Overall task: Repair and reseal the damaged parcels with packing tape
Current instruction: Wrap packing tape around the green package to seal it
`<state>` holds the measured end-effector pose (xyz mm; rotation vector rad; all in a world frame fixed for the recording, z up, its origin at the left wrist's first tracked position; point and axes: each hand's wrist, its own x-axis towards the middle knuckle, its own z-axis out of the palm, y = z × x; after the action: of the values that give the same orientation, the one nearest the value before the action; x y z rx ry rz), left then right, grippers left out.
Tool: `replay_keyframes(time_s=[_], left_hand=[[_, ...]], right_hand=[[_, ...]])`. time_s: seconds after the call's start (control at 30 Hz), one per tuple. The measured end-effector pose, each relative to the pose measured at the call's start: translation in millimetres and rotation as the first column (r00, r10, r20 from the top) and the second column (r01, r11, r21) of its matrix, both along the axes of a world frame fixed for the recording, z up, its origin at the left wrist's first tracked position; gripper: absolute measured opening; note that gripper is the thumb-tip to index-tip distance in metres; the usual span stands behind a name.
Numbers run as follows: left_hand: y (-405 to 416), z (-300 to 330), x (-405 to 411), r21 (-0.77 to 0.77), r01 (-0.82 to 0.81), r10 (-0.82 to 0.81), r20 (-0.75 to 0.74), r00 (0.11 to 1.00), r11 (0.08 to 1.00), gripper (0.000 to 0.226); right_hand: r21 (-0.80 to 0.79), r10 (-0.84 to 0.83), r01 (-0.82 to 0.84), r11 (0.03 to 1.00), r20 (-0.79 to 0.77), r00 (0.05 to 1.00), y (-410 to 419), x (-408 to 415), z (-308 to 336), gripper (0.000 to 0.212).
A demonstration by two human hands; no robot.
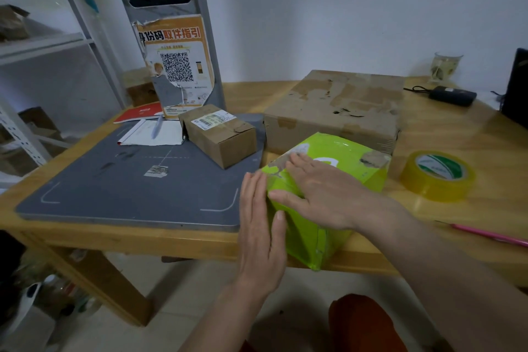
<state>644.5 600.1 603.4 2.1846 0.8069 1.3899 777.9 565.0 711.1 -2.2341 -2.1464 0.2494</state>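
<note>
A bright green parcel (347, 158) with torn brown patches lies at the table's front edge, partly overhanging it. My left hand (261, 226) presses flat against its left side, fingers straight. My right hand (320, 194) lies flat on its top, fingers spread toward the left corner. A roll of yellowish packing tape (438, 176) sits on the table just right of the green parcel. Behind it stands a large worn cardboard box (337, 108). A small cardboard box (220, 134) with a label rests on the grey mat.
The grey mat (114, 188) covers the left of the wooden table (457, 134). A notepad with a pen (155, 130), a red booklet (140, 113), a poster stand (177, 66), a black device (453, 96), a glass (445, 67) and a pink pen (491, 236) are there too.
</note>
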Motion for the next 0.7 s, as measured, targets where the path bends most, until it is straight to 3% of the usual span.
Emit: replay_keyframes(time_s=[0.2,0.43,0.53,0.63,0.7], left_hand=[[-26,-4,27,-0.151,-0.018,0.043,0.165,0.985,0.988,0.068],[-39,-12,28,-0.185,-0.032,0.052,0.106,0.993,0.982,0.069],[-45,-22,17,-0.173,-0.073,0.081,0.041,0.996,0.982,0.067],[-41,-8,8,-0.277,-0.124,0.173,0.162,0.971,0.953,0.058],[-29,9,8,-0.322,-0.151,0.232,0.23,0.945,0.935,0.062]], right_hand=[[0.031,0.176,-0.173,0.984,-0.122,0.977,-6,-3,-2,0.058],[0.133,0.323,-0.299,0.945,-0.225,0.919,-3,-7,-10,0.049],[0.137,0.322,-0.294,0.946,-0.299,0.898,-1,-7,-7,0.043],[0.16,0.239,-0.182,0.97,-0.522,0.818,-4,-5,-1,0.04],[0.143,0.21,-0.167,0.976,-0.387,0.898,-8,-11,-1,0.047]])
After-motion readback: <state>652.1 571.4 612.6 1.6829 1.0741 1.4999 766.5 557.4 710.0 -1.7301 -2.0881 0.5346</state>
